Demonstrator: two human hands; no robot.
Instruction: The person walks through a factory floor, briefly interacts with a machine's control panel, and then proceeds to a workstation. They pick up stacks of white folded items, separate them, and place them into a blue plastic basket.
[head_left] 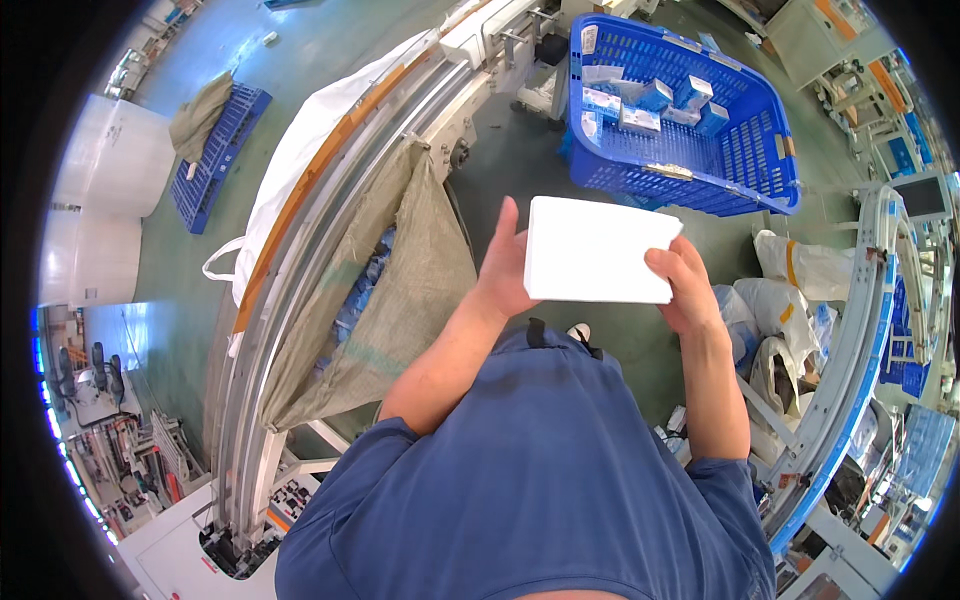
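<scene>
In front of my body I hold a white, plain rectangular stack (597, 250), maybe folded sheets; its kind cannot be told for sure. Its right end is gripped by my right hand (685, 280), thumb on the top face and the other fingers mostly hidden beneath. My left hand (504, 265) bears against the left edge with the thumb raised, and its fingers run out of sight behind the stack. Beyond the stack stands a blue plastic basket (700, 168) with several small blue-and-white boxes (640, 120) inside.
Left of me runs a curved conveyor rail (262, 350), with an open woven sack (425, 245) of blue items hanging beside it. On the right, white bags (775, 305) lie next to a blue-edged frame (850, 400). A blue pallet (222, 150) lies on the floor at far left.
</scene>
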